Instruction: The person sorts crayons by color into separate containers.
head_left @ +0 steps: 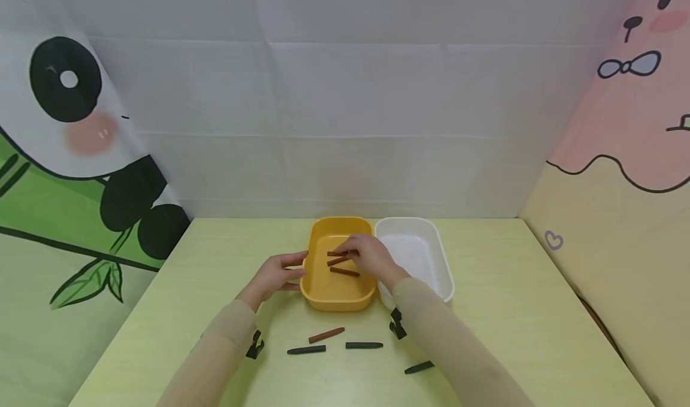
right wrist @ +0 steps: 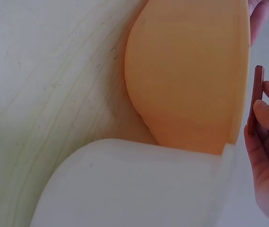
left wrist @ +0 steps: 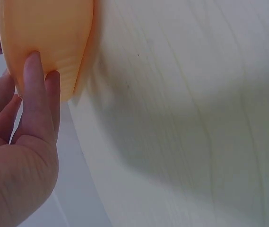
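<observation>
My right hand point(head_left: 372, 256) is over the yellow tray point(head_left: 338, 299) and pinches a brown crayon point(right wrist: 256, 99) between thumb and fingers; the right wrist view shows this crayon above the tray's rim. Another brown crayon point(head_left: 345, 272) lies on the tray's floor, with more brown crayon close to the right fingertips. My left hand point(head_left: 272, 277) touches the outside of the tray's left wall with extended fingers. On the table in front lie a reddish-brown crayon point(head_left: 326, 334) and black crayons, one at left point(head_left: 306, 350), one at middle point(head_left: 364, 345) and one by the right sleeve point(head_left: 419, 367).
A white tray point(head_left: 415, 251) stands against the yellow tray's right side, partly hidden by the right forearm. Both trays are at the back of the pale yellow table point(head_left: 485, 287), before a white cloth wall point(head_left: 350, 96). Cartoon-printed cloths hang at both sides.
</observation>
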